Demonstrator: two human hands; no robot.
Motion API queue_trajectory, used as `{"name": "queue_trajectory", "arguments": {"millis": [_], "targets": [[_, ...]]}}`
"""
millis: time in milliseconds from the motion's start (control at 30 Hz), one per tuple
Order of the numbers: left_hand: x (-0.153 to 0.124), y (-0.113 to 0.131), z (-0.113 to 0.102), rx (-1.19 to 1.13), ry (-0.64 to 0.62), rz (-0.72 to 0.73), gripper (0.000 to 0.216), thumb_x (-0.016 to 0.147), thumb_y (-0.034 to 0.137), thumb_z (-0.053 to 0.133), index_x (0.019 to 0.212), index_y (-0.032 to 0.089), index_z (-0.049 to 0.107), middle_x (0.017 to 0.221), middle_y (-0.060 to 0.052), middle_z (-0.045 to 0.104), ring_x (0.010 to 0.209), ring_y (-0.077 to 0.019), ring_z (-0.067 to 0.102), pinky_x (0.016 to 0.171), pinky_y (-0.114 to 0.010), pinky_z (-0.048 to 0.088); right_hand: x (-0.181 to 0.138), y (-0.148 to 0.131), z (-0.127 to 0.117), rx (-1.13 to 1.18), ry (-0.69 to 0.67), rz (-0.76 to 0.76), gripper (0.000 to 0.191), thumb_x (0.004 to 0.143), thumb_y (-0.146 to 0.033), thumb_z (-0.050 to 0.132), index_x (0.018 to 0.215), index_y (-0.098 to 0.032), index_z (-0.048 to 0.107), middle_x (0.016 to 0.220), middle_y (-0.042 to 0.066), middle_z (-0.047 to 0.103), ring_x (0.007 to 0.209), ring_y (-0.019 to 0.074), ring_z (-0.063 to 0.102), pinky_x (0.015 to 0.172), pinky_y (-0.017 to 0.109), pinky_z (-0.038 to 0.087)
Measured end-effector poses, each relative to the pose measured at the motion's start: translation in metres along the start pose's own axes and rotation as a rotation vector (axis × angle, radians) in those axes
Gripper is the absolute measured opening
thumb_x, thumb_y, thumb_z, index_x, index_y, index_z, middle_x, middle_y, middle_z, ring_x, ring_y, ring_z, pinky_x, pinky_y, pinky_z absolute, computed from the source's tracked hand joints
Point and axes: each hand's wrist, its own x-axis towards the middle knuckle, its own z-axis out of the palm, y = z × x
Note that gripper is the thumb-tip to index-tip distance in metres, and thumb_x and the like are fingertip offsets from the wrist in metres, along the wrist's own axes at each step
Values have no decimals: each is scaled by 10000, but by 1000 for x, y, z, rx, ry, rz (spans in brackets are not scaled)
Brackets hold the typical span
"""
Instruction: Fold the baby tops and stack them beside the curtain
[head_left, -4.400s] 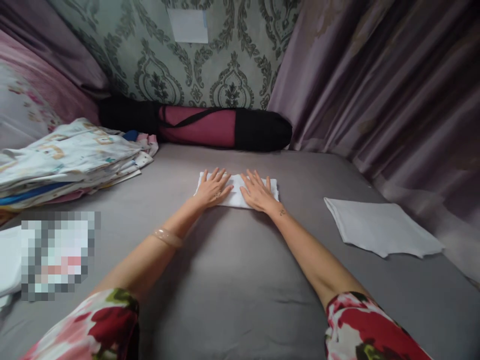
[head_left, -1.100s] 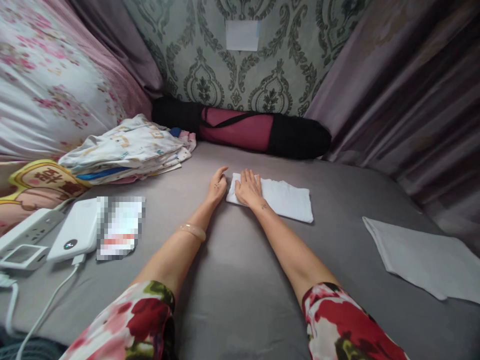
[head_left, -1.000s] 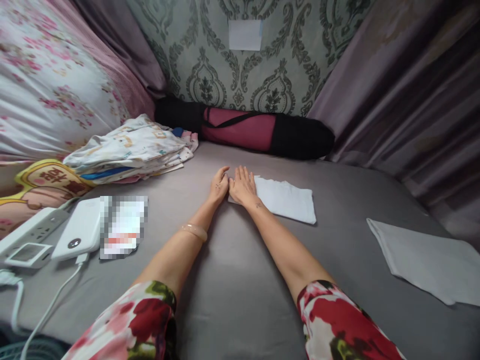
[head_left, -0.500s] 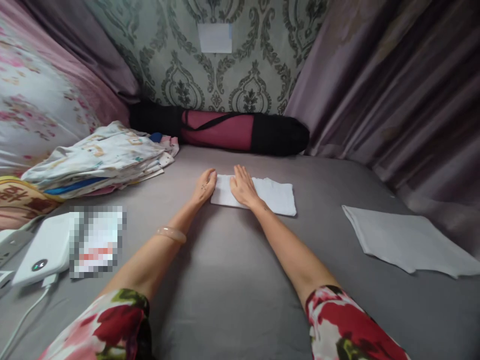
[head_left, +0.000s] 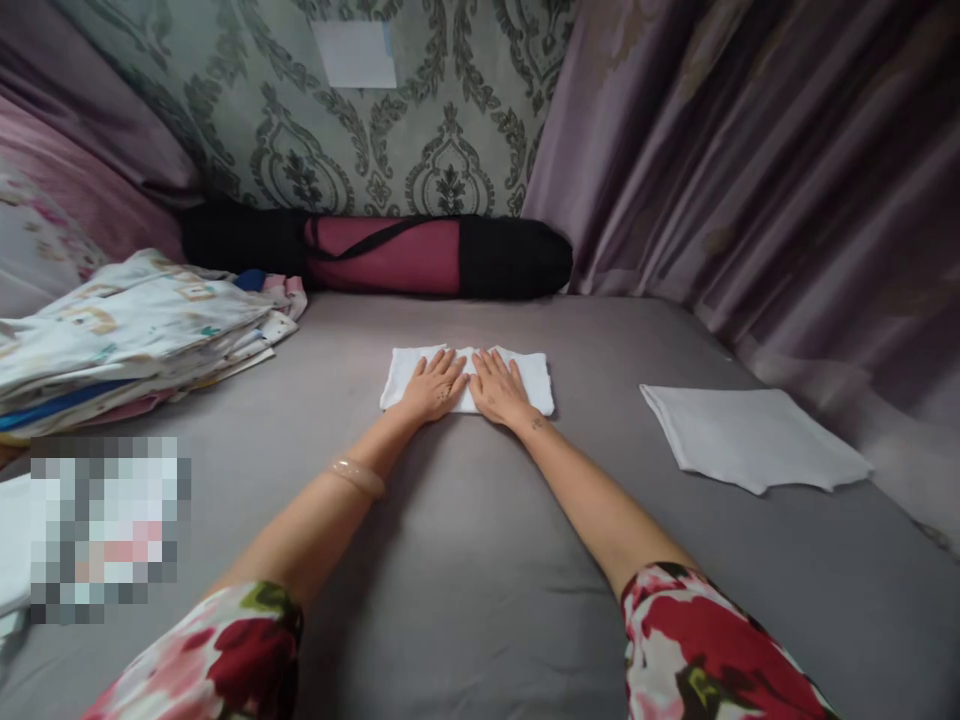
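Observation:
A white folded cloth [head_left: 535, 376] lies flat as a wide rectangle on the grey bed sheet [head_left: 480, 540]. My left hand [head_left: 436, 385] rests palm down on its left half, fingers spread. On the other side of the middle, my right hand [head_left: 498, 386] presses flat on the cloth, its fingers also apart. The two thumbs almost meet at the centre. Both palms hide part of the cloth's middle and near edge.
To the right lies another folded white garment [head_left: 750, 435]. A pile of folded clothes [head_left: 142, 320] sits at the left, with a blurred-out object [head_left: 120, 530] nearer me. A black and maroon long bag [head_left: 390, 258] runs along the patterned wall. Purple curtains [head_left: 720, 150] hang at the right.
My left hand has moved from the cloth's left edge onto its top, beside my right hand. The cloth now lies straighter. The view has turned a little to the right.

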Motion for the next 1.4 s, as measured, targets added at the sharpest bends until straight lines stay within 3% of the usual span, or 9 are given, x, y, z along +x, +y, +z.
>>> {"name": "queue_trajectory", "arguments": {"millis": [200, 433, 567, 733, 833, 900, 1000, 1100, 1400], "targets": [[-1, -10, -10, 82, 79, -18, 572, 980, 456, 304, 1458, 160, 411, 1548, -149, 336, 1456, -311, 240, 1173, -533, 138, -6, 24, -11, -39, 38, 26, 581, 999, -367, 224, 1518, -114, 294, 1594, 108, 246, 1481, 246, 143, 1192, 473, 49], [-1, -24, -6, 54, 20, -52, 589, 976, 507, 285, 1470, 204, 391, 1547, -120, 349, 1450, -302, 260, 1168, -532, 153, -11, 40, -6, -50, -34, 65, 601, 1004, -406, 189, 1528, -123, 271, 1597, 104, 235, 1478, 250, 161, 1190, 476, 80], [-2, -37, -9, 73, 80, -72, 598, 974, 510, 276, 1464, 192, 407, 1549, -126, 343, 1465, -302, 217, 1177, -529, 120, -12, 50, -11, -71, -4, 118, 629, 999, -413, 195, 1514, -61, 280, 1598, 149, 207, 1481, 265, 141, 1192, 456, 88], [-3, -51, -14, 51, -20, -135, 645, 968, 515, 275, 1493, 147, 350, 1566, -152, 293, 1471, -331, 171, 1167, -554, 133, -15, 63, -11, -59, -39, 167, 663, 990, -410, 214, 1511, -2, 248, 1598, 171, 189, 1480, 290, 131, 1187, 437, 146], [1, -43, -19, 69, -39, -129, 621, 962, 492, 311, 1464, 137, 399, 1556, -168, 306, 1464, -352, 184, 1154, -598, 104, -13, 59, -17, -62, -63, 171, 650, 994, -409, 202, 1509, -16, 267, 1594, 170, 205, 1479, 294, 138, 1189, 497, 88], [6, -29, -20, 77, 28, -72, 581, 965, 460, 321, 1437, 143, 442, 1547, -159, 330, 1463, -343, 197, 1162, -590, 75, -11, 49, -22, -77, -6, 133, 623, 996, -385, 200, 1507, -40, 285, 1594, 157, 210, 1482, 279, 134, 1186, 523, 33], [14, -4, -13, 41, 103, 61, 531, 976, 396, 299, 1432, 172, 454, 1529, -116, 383, 1461, -288, 232, 1192, -512, 70, -4, 29, -21, -66, 47, -21, 590, 988, -332, 214, 1512, -72, 291, 1599, 118, 218, 1485, 236, 129, 1196, 479, 15], [18, 13, -1, -2, 35, 71, 529, 976, 355, 291, 1449, 164, 433, 1522, -105, 399, 1456, -280, 247, 1197, -482, 106, 2, 13, -11, -31, -9, -119, 583, 982, -303, 219, 1512, -74, 299, 1586, 97, 268, 1477, 212, 168, 1203, 408, 62], [8, -1, -8, 172, -33, -86, 603, 1007, 439, 159, 1510, 145, 314, 1573, -109, 295, 1467, -270, 216, 1186, -463, 164, 1, 29, -1, -5, -13, -16, 598, 997, -355, 206, 1517, -70, 279, 1590, 115, 252, 1475, 233, 174, 1196, 416, 81]]}}
